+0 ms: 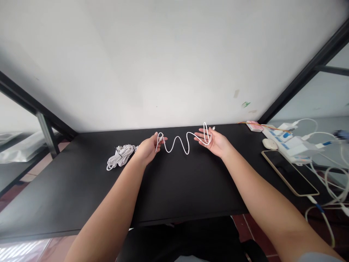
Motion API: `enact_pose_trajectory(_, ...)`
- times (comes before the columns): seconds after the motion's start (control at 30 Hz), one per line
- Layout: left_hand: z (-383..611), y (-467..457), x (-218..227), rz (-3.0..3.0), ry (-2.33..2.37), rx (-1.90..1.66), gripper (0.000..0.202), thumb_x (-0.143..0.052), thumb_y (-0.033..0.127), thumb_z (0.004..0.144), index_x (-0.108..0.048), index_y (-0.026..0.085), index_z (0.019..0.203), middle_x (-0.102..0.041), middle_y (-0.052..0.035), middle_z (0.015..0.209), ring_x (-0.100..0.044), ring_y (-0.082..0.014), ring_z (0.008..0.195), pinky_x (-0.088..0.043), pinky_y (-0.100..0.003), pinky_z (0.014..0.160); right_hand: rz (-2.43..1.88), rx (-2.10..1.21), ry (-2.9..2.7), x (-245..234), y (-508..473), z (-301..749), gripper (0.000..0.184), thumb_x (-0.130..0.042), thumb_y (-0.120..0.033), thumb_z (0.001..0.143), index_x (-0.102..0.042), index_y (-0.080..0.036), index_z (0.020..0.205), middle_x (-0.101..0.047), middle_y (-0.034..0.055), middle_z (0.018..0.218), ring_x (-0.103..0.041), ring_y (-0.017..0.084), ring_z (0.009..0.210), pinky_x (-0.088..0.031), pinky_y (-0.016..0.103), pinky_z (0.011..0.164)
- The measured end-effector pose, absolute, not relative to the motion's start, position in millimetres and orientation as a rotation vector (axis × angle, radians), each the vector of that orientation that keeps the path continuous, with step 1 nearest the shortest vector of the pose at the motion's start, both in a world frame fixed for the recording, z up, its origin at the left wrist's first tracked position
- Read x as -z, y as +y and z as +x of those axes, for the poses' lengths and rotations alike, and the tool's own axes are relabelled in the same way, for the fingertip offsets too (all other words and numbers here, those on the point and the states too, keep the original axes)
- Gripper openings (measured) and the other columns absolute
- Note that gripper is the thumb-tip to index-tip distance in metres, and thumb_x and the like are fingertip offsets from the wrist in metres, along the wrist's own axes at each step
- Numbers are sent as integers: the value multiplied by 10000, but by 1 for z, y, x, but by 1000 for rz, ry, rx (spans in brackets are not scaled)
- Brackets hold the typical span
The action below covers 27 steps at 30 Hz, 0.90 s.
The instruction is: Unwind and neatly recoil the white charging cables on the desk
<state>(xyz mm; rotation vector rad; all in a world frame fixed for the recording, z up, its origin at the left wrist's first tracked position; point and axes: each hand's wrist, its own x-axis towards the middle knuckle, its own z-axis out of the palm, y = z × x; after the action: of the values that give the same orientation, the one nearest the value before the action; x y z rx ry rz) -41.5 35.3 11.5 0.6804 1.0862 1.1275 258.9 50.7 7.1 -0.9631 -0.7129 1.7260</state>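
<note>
Above the black table (81, 189), the left hand (148, 149) pinches one end of a white cable (178, 142). The right hand (215, 142) lies spread, palm up, cable looped over its fingers. A bundled white cord (120, 156) lies on the table just left of the left hand.

Bright even daylight, soft shadows, warped edges

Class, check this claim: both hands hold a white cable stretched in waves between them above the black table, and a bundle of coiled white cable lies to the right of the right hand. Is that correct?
One detail is wrong. The head view shows the coiled cable bundle lying left of the left hand, not right of the right hand. The white cable does wave between both hands above the black table.
</note>
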Motion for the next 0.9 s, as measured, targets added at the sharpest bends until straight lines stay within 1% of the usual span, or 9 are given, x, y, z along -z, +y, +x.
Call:
enact_pose_trajectory(0.1, -41, 35, -14, 607, 1067, -1129, 451, -402, 300, 1016, -715, 31, 836, -682, -136, 782, -476, -79, 525, -331, -196, 418, -955, -1728, -703, -8, 50, 258, 344, -383, -326, 1050, -648, -122, 1133, -754, 192, 1126, -760, 284, 990, -643, 351, 720)
enact_pose_trajectory(0.17, -40, 36, -13, 569, 1056, -1176, 329, -451, 201, 986, -693, 52, 822, -702, -141, 838, -500, -71, 547, -318, -185, 419, -955, -1733, -696, -8, 50, 257, 346, -384, -324, 1050, -650, -118, 1132, -756, 194, 1118, -760, 279, 986, -641, 343, 717)
enact_pose_trajectory(0.23, -40, 36, -11, 551, 1055, -1229, 232, -536, 180, 955, -676, 75, 803, -698, -119, 827, -493, -60, 547, -304, -177, 422, -958, -1737, -691, -8, 49, 256, 345, -389, -322, 1049, -651, -113, 1129, -758, 196, 1109, -763, 275, 977, -640, 336, 714)
enact_pose_trajectory(0.3, -40, 37, -7, 567, 1054, -1239, 244, -641, 289, 926, -684, 84, 802, -646, -70, 714, -428, -48, 496, -289, -183, 418, -957, -1745, -691, -8, 48, 255, 352, -390, -329, 1051, -653, -109, 1130, -758, 197, 1107, -764, 272, 972, -640, 334, 722)
enact_pose_trajectory(0.4, -40, 38, -2, 634, 1071, -1228, 414, -786, 487, 790, -710, 80, 800, -499, 17, 555, -313, -35, 442, -264, -205, 418, -952, -1756, -691, -9, 47, 252, 358, -390, -336, 1054, -657, -107, 1123, -757, 195, 1117, -764, 267, 973, -642, 334, 740)
enact_pose_trajectory(0.47, -39, 37, 0, 676, 1099, -1228, 491, -837, 544, 700, -718, 76, 788, -421, 54, 513, -285, -34, 441, -254, -214, 427, -953, -1763, -686, -9, 46, 251, 352, -392, -333, 1055, -658, -109, 1113, -754, 194, 1129, -763, 266, 979, -644, 338, 750)
enact_pose_trajectory(0.57, -37, 36, 2, 724, 1109, -1210, 546, -860, 567, 647, -734, 65, 822, -340, 89, 502, -271, -33, 448, -252, -218, 441, -961, -1768, -682, -9, 46, 250, 338, -396, -326, 1055, -660, -119, 1101, -753, 183, 1142, -761, 264, 989, -646, 346, 762)
enact_pose_trajectory(0.77, -37, 35, 2, 778, 1087, -1191, 556, -872, 540, 647, -747, 45, 867, -289, 103, 542, -259, -24, 463, -245, -211, 442, -956, -1774, -683, -8, 47, 251, 339, -407, -323, 1051, -665, -110, 1107, -749, 180, 1159, -754, 268, 1014, -644, 348, 793)
enact_pose_trajectory(0.9, -35, 31, -1, 800, 1064, -1188, 462, -943, 399, 572, -730, 69, 816, -334, 89, 587, -276, -16, 485, -251, -204, 446, -943, -1785, -689, -7, 46, 251, 352, -404, -319, 1051, -664, -95, 1125, -737, 193, 1186, -752, 266, 1017, -642, 341, 799)
